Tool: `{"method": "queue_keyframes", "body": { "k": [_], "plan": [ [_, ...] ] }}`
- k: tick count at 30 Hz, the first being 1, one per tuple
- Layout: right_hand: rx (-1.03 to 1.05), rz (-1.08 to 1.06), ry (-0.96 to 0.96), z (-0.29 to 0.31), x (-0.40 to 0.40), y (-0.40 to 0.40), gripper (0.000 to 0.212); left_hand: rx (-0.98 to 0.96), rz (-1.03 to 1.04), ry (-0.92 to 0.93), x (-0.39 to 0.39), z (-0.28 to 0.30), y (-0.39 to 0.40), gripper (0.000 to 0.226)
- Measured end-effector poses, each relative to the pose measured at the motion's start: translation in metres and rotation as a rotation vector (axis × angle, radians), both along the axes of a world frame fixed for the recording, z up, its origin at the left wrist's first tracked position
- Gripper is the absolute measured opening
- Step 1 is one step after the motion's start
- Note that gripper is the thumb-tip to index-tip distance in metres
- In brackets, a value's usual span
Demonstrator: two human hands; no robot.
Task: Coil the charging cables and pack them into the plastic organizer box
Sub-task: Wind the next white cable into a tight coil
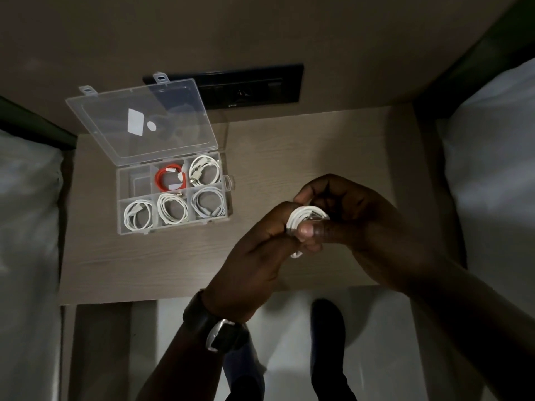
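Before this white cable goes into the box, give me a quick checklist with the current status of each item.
1. Organizer box lid open: ok.
2. Free slot: far-left compartment holds no cable: ok.
3. White cable coiled: mostly, but a loop hangs below the hands: not ok.
4. Left hand and right hand both have a grip on the coil: ok.
5. Coil small enough for the slot: cannot tell.
6. Table path to box unobstructed: ok.

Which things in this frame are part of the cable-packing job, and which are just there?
Part of the job:
white cable, held by left hand and right hand
organizer box, lid open
red cable in it

Just there:
wall socket panel
wristwatch
bedding
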State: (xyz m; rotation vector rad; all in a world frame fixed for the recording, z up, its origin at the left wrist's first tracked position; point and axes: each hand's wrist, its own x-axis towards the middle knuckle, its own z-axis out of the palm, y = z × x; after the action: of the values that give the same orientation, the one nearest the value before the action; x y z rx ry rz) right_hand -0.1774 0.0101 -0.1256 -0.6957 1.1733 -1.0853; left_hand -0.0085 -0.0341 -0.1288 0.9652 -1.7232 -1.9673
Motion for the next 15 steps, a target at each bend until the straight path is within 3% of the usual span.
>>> {"method": "queue_keyframes", "body": {
  "k": [10, 15],
  "plan": [
    [-0.070, -0.081, -0.121, -0.014, 0.005, -0.005, 0.028, 0.054, 0.052, 0.055, 0.004, -0.012, -0.007, 0.014],
    [-0.055, -0.134, -0.099, -0.016, 0.008, -0.008, 0.028, -0.154, 0.111, -0.088, 0.003, -0.017, -0.007, 0.014]
  ]
}}
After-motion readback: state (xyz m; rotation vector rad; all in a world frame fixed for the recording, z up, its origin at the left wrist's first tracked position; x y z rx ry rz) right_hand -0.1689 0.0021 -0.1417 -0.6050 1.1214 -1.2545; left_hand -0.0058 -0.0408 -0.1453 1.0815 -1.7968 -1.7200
